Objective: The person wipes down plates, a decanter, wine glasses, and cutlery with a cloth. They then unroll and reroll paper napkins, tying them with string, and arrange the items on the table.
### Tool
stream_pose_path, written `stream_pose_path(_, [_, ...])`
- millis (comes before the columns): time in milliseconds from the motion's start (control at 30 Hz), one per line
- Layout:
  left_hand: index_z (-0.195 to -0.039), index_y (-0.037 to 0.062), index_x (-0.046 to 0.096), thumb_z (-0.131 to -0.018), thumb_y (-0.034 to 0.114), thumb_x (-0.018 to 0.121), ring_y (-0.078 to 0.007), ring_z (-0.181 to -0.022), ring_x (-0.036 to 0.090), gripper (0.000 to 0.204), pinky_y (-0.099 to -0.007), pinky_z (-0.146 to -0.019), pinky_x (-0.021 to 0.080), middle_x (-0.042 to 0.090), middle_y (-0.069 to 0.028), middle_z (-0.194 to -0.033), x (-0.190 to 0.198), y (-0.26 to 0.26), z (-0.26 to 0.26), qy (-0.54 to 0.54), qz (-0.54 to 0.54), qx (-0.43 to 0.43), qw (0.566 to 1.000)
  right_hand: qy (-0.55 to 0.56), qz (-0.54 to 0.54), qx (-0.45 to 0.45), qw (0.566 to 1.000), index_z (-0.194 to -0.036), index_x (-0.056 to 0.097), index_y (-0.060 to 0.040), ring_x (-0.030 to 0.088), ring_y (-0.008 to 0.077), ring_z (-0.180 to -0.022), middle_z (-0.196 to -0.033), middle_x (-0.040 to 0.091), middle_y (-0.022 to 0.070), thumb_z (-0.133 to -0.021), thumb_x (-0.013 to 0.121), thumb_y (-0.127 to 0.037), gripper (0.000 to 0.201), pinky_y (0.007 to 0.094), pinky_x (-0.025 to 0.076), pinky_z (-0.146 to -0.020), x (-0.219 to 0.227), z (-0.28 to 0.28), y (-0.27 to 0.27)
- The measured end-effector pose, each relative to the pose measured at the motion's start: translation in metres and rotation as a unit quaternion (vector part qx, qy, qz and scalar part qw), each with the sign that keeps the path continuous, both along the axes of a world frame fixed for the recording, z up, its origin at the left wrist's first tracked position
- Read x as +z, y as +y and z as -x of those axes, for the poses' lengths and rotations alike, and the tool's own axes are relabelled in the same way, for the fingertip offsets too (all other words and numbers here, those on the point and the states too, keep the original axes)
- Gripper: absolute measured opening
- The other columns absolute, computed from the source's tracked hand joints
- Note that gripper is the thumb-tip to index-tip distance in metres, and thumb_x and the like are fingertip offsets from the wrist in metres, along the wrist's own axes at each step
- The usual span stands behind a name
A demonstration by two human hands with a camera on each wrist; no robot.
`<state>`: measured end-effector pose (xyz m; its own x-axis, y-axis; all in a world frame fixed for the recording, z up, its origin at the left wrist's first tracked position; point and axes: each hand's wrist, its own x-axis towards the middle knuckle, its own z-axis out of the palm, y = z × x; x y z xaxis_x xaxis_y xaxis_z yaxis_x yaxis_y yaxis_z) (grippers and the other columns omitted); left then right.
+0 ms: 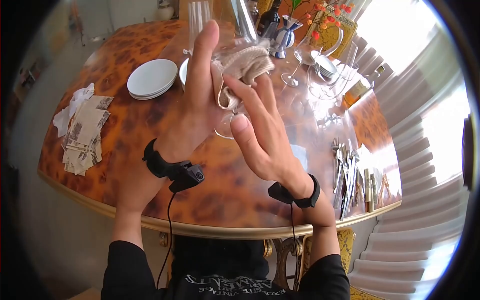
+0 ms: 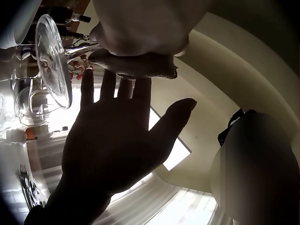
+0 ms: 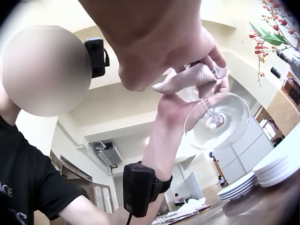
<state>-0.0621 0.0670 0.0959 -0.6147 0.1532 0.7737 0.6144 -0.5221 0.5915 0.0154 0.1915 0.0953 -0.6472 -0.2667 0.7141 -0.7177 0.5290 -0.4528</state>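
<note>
A beige cloth is bunched around the upper part of an upside-down-looking stemmed glass, whose round clear foot shows below the hands; the foot is also plain in the right wrist view. My left hand grips the cloth from the left, thumb pointing up. From the other side, my right hand touches the cloth with extended fingers, its thumb apart; the left wrist view shows this hand with straight fingers against the cloth. Cloth and hands hide the glass's bowl.
White plates and printed napkins lie on the left of the glossy table. Cutlery lies at right. Stemmed glasses, bottles and a vase with red berries stand farther back.
</note>
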Motion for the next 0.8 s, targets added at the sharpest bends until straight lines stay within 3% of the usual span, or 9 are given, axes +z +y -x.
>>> stream_pose_path(67, [-0.137, 0.0071, 0.032, -0.094, 0.06, 0.048, -0.0249, -0.103, 0.062, 0.07, -0.0378, -0.086, 0.053, 0.057, -0.0187, -0.121, 0.018, -0.006, -0.007, -0.284, -0.038, -0.13, 0.949, -0.05, 0.049, 0.006, 0.998, -0.112, 0.052, 0.0008, 0.059, 0.0318, -0.097, -0.113, 0.048, 0.0207, -0.095, 0.06, -0.022, 0.029, 0.0391, 0.05, -0.079, -0.006, 0.002, 0.0])
stream_pose_path(167, [-0.135, 0.0071, 0.034, -0.092, 0.067, 0.043, -0.0279, -0.1, 0.063, 0.074, -0.0387, -0.086, 0.053, 0.058, -0.0219, -0.123, 0.01, 0.01, -0.014, -0.229, -0.005, -0.15, 0.962, -0.131, 0.385, 0.078, 0.91, -0.123, 0.041, 0.0021, 0.061, 0.0153, -0.098, -0.108, 0.058, 0.0097, -0.095, 0.06, -0.009, 0.035, 0.028, 0.051, -0.079, -0.015, 0.018, -0.01])
stream_pose_path(367, [-0.13, 0.0035, 0.041, -0.093, 0.066, 0.043, -0.0245, -0.103, 0.062, 0.073, -0.0353, -0.09, 0.05, 0.06, -0.0195, -0.119, -0.011, 0.021, -0.007, -0.271, -0.054, -0.257, 0.926, -0.223, 0.38, 0.092, 0.893, -0.125, 0.039, 0.0034, 0.061, 0.0121, -0.095, -0.106, 0.06, 0.0079, -0.095, 0.059, -0.01, 0.038, 0.0261, 0.051, -0.078, -0.008, 0.007, 0.003])
stream_pose_path(500, [-0.131, 0.0008, 0.043, -0.093, 0.067, 0.045, -0.0211, -0.11, 0.06, 0.076, -0.034, -0.095, 0.048, 0.061, -0.0169, -0.118, -0.006, 0.015, 0.011, -0.239, 0.042, -0.337, 0.909, -0.287, 0.21, 0.019, 0.934, -0.116, 0.052, 0.0038, 0.059, 0.0102, -0.087, -0.099, 0.062, 0.007, -0.1, 0.052, -0.023, 0.031, 0.028, 0.049, -0.073, 0.004, -0.001, 0.014])
stream_pose_path(567, [-0.136, -0.0026, 0.038, -0.089, 0.064, 0.057, -0.0239, -0.115, 0.058, 0.084, -0.035, -0.096, 0.048, 0.057, -0.0217, -0.125, 0.001, 0.014, 0.008, -0.208, 0.042, -0.308, 0.927, -0.185, 0.167, -0.017, 0.968, -0.114, 0.053, 0.0034, 0.061, 0.0157, -0.08, -0.089, 0.064, 0.0108, -0.1, 0.051, -0.023, 0.03, 0.0324, 0.048, -0.068, 0.0, 0.006, 0.02])
stream_pose_path(600, [-0.14, -0.0035, 0.033, -0.088, 0.059, 0.061, -0.026, -0.118, 0.056, 0.086, -0.0364, -0.099, 0.047, 0.054, -0.0238, -0.128, 0.004, 0.013, 0.002, -0.123, 0.083, -0.18, 0.972, -0.17, 0.145, -0.07, 0.972, -0.109, 0.054, 0.0032, 0.064, 0.0286, -0.073, -0.081, 0.064, 0.0192, -0.098, 0.053, -0.021, 0.027, 0.0392, 0.048, -0.063, 0.0, 0.006, 0.022])
stream_pose_path(633, [-0.143, -0.0045, 0.027, -0.088, 0.054, 0.066, -0.0281, -0.121, 0.054, 0.09, -0.0377, -0.101, 0.046, 0.051, -0.0259, -0.131, 0.006, 0.012, -0.006, -0.036, 0.119, -0.047, 0.991, -0.169, 0.144, -0.072, 0.972, -0.109, 0.054, 0.0032, 0.064, 0.0286, -0.073, -0.081, 0.064, 0.0192, -0.098, 0.053, -0.021, 0.027, 0.0392, 0.048, -0.063, -0.001, 0.007, 0.023])
stream_pose_path(700, [-0.143, -0.0059, 0.026, -0.08, 0.037, 0.081, -0.028, -0.119, 0.056, 0.094, -0.038, -0.101, 0.046, 0.05, -0.0259, -0.129, 0.003, 0.019, -0.018, -0.047, 0.071, -0.057, 0.995, -0.004, -0.055, -0.179, 0.982, -0.103, 0.054, 0.0031, 0.062, 0.0397, -0.071, -0.079, 0.064, 0.0242, -0.095, 0.054, -0.018, 0.022, 0.0448, 0.047, -0.061, -0.006, 0.012, 0.024])
stream_pose_path(800, [-0.138, -0.0116, 0.032, -0.071, 0.039, 0.086, -0.0249, -0.104, 0.062, 0.1, -0.0356, -0.092, 0.05, 0.058, -0.0265, -0.117, 0.009, 0.013, -0.022, -0.06, 0.1, 0.024, 0.993, -0.059, -0.033, -0.159, 0.985, -0.1, 0.054, 0.0028, 0.061, 0.0439, -0.073, -0.079, 0.062, 0.0261, -0.092, 0.055, -0.016, 0.02, 0.0484, 0.047, -0.062, -0.01, 0.005, 0.015])
